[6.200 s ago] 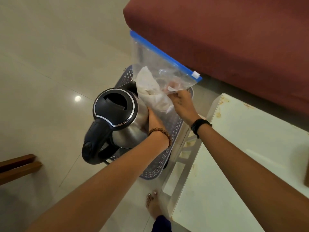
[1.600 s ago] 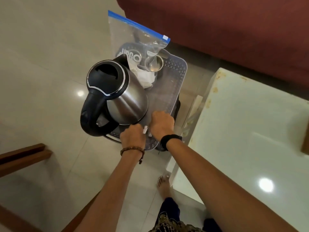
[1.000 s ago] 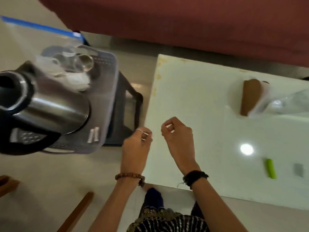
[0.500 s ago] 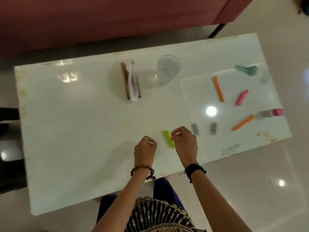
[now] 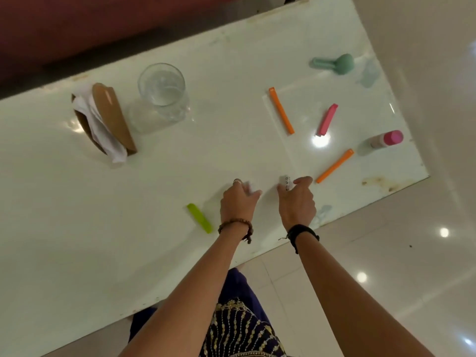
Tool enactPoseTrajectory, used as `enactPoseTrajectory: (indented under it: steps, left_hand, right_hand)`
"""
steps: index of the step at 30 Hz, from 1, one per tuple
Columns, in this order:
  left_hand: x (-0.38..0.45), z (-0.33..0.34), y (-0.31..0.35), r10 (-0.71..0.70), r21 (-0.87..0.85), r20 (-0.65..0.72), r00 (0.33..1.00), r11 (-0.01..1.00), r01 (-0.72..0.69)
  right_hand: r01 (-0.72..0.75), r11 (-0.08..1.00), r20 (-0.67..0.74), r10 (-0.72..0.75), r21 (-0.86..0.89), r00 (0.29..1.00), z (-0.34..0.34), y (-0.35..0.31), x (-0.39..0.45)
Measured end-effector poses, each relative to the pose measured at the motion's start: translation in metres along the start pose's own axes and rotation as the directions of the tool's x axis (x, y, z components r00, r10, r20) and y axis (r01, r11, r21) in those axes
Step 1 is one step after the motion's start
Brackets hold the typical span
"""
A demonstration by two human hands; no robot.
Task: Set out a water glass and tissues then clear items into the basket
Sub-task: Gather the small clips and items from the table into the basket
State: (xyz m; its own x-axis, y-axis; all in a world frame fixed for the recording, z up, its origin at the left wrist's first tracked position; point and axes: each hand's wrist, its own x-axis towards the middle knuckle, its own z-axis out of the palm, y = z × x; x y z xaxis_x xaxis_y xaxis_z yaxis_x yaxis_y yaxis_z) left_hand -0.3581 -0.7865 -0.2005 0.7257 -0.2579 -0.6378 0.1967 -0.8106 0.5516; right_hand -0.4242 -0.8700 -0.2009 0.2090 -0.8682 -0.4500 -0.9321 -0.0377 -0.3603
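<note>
On the white table (image 5: pixel 108 243), a clear water glass (image 5: pixel 164 88) stands beside a brown holder with white tissues (image 5: pixel 110 122) at the back left. My left hand (image 5: pixel 238 203) and my right hand (image 5: pixel 296 200) rest side by side near the front edge. A small whitish piece (image 5: pixel 252 189) sits in the left hand's pinch. The right hand's fingers are closed on a small white printed cylinder (image 5: pixel 286 182). A green clip (image 5: pixel 199 221) lies just left of my left hand. The basket is out of view.
Right of my hands lie two orange clips (image 5: pixel 281 110) (image 5: pixel 334 165), a pink clip (image 5: pixel 327 119), a teal object (image 5: pixel 334 63) and a pink-capped bottle (image 5: pixel 383 140). A red sofa (image 5: pixel 103 27) runs behind the table; glossy floor lies to the right.
My view swung from the basket and kettle to the table. Both hands moved right, past the green clip, and closed on the two small pieces that lay there.
</note>
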Motion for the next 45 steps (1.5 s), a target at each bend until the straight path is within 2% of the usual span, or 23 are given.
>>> enactPoseTrajectory:
  steps: [4, 9, 14, 18, 24, 27, 32, 35, 38, 41, 45]
  left_hand:
    - [0.004, 0.015, 0.010, -0.028, 0.052, -0.023, 0.999, 0.998, 0.029]
    - [-0.010, -0.004, 0.003, -0.034, -0.035, -0.043, 0.998, 0.999, 0.033]
    - [-0.037, -0.079, -0.038, -0.005, -0.155, -0.095, 0.995, 0.988, -0.009]
    - [-0.063, -0.154, -0.087, -0.021, -0.212, -0.149, 0.989, 0.977, -0.011]
    - [-0.113, -0.283, -0.179, -0.055, -0.219, -0.359, 0.932, 0.975, -0.027]
    - [-0.136, -0.345, -0.236, -0.106, -0.222, -0.464, 0.879, 0.975, 0.001]
    - [-0.171, -0.439, -0.331, -0.192, -0.201, -0.589, 0.785, 0.976, 0.088]
    - [-0.183, -0.487, -0.383, -0.245, -0.188, -0.671, 0.699, 0.969, 0.159]
    - [-0.183, -0.518, -0.425, -0.276, -0.131, -0.682, 0.678, 0.957, 0.257]
    - [-0.175, -0.534, -0.462, -0.349, -0.166, -0.667, 0.659, 0.931, 0.325]
    - [-0.151, -0.536, -0.489, -0.421, -0.176, -0.554, 0.718, 0.903, 0.393]
  right_hand:
    - [0.018, 1.000, 0.045, -0.018, -0.002, 0.999, -0.002, 0.007, 0.005]
    - [0.047, 0.997, 0.079, -0.052, 0.059, 0.995, -0.008, 0.006, -0.015]
    - [0.052, 0.955, 0.186, -0.110, 0.291, 0.976, -0.003, -0.034, -0.085]
    - [0.107, 0.917, 0.311, -0.238, 0.385, 0.920, 0.015, -0.078, -0.163]
    - [0.220, 0.880, 0.456, -0.416, 0.422, 0.787, 0.073, -0.151, -0.295]
    - [0.271, 0.859, 0.515, -0.484, 0.435, 0.708, 0.107, -0.186, -0.361]
    - [0.403, 0.797, 0.594, -0.604, 0.450, 0.532, 0.168, -0.236, -0.470]
    - [0.474, 0.737, 0.597, -0.672, 0.482, 0.438, 0.207, -0.259, -0.528]
    - [0.607, 0.661, 0.598, -0.721, 0.442, 0.349, 0.243, -0.277, -0.568]
    - [0.738, 0.566, 0.636, -0.732, 0.367, 0.245, 0.278, -0.289, -0.599]
    - [0.907, 0.370, 0.677, -0.722, 0.202, 0.144, 0.312, -0.297, -0.622]
